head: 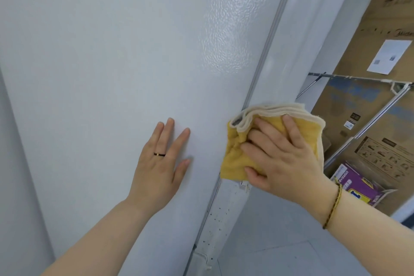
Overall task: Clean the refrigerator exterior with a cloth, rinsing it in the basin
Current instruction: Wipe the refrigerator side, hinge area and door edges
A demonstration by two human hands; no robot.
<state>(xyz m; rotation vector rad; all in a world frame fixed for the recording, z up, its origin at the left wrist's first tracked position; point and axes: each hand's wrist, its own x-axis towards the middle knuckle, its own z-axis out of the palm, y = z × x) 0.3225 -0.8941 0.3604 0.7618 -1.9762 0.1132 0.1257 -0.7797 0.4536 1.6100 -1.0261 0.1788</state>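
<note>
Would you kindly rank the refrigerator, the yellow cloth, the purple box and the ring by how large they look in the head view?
1. refrigerator, filling most of the view
2. yellow cloth
3. purple box, though it is farther away and partly hidden, so its true size is unsure
4. ring

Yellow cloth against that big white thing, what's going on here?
A person is wiping down the outside of a white refrigerator. Their right hand presses a folded yellow cloth against the fridge's corner edge, while the left hand rests flat on the textured side panel. The strip just below the cloth shows dark specks, so that part looks not yet cleaned. No basin is in view. Cardboard boxes stand to the right.
</note>
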